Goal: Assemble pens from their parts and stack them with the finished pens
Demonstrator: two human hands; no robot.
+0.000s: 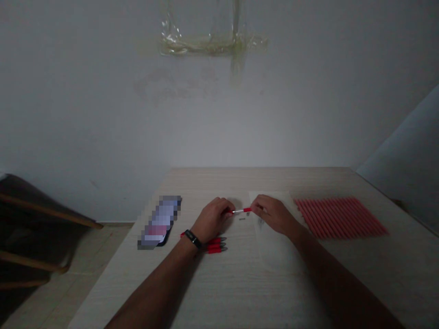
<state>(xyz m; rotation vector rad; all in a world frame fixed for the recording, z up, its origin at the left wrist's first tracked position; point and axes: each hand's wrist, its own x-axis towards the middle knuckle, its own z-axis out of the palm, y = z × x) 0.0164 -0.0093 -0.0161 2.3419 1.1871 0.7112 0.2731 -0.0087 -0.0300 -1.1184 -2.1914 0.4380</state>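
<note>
Between my hands a red pen (238, 211) is stretched level over the table, with a pale, shiny section showing in its middle. My left hand (212, 219), with a dark band at the wrist, pinches the pen's left end. The fingers of my right hand (272, 212) are closed round its red right end. Beneath my left wrist lie several red pens (215, 249) with grey tips, partly covered by the arm. A tiny dark piece (242, 219) rests on the table just below the held pen.
A neat row of thin red rods (341, 217) lies on the right of the table (219, 292). At the left is a phone (160, 224), its screen pixelated. A pale translucent sheet (274, 256) lies under my right hand. Dark wooden-legged furniture (37, 219) stands at the left.
</note>
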